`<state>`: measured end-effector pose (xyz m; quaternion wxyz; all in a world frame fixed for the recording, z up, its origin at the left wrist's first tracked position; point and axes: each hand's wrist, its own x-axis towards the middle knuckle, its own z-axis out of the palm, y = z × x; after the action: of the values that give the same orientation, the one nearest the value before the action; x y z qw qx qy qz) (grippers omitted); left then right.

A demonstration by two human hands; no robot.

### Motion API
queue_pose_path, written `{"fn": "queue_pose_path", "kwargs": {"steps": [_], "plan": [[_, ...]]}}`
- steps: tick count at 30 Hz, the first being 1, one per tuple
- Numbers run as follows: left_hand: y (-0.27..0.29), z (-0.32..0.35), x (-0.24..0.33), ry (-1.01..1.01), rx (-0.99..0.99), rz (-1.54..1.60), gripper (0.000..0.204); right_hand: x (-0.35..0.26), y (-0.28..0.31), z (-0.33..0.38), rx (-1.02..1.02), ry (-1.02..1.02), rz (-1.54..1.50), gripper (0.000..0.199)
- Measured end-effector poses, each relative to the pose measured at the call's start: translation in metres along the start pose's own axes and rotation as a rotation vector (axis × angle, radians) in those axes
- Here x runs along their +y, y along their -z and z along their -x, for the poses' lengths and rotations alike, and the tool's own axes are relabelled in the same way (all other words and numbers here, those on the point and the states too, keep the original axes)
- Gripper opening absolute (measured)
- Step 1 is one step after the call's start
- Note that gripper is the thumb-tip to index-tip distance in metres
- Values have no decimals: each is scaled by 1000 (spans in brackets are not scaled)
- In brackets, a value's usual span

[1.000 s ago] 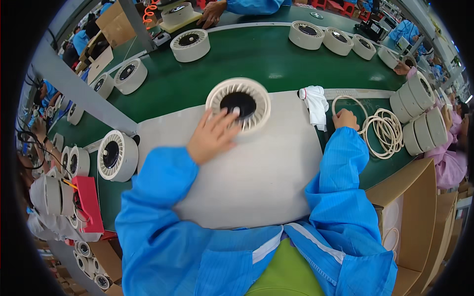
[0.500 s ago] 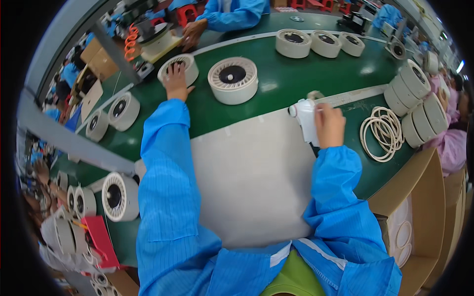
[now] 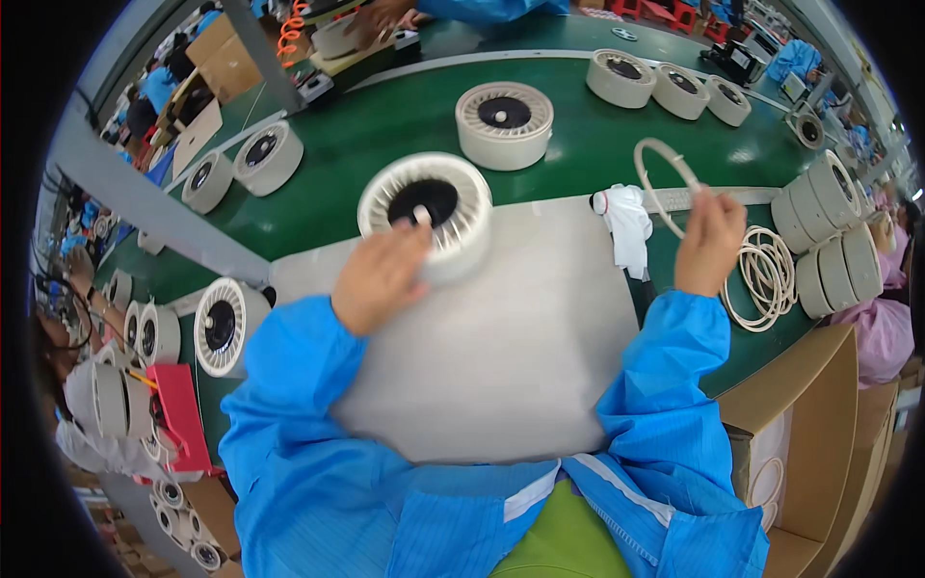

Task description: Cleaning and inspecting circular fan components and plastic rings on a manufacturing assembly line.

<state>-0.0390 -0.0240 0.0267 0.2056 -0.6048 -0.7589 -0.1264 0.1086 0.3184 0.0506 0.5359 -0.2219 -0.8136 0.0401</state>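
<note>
My left hand (image 3: 383, 275) grips the near side of a round white fan unit (image 3: 469, 183), which has a black centre and slatted rim. The unit is over the far left part of the grey mat (image 3: 482, 376) and smeared by motion; whether it touches the mat I cannot tell. In my right hand (image 3: 711, 241) a thin white ring (image 3: 647, 169) is pinched by its edge and held up above the bench. Just left of that hand lies a white cloth-wrapped tool (image 3: 624, 226), with a dark end showing. Several loose white rings (image 3: 761, 279) lie heaped beside my right wrist.
Another fan unit (image 3: 504, 125) stands on the green belt (image 3: 405, 111) ahead, with more in a row (image 3: 621, 77) at the far right. White units are stacked (image 3: 819, 202) at right. An open carton (image 3: 800, 414) stands near right; a metal post (image 3: 154, 207) slants at left. A co-worker's sleeve (image 3: 491, 10) shows beyond.
My left hand has brought the fan unit from the far belt nearer, over the mat. My right hand has moved away from the cloth-wrapped tool, and a white ring now shows raised in it.
</note>
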Motion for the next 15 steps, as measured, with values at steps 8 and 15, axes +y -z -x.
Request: {"fn": "queue_pose_path", "kwargs": {"steps": [8, 15], "plan": [[-11, 51, 57, 530, 158, 618, 59, -103, 4, 24, -871, -258, -685, 25], [-2, 30, 65, 904, 267, 1770, 57, -125, -15, 59, -857, 18, -718, 20]]}}
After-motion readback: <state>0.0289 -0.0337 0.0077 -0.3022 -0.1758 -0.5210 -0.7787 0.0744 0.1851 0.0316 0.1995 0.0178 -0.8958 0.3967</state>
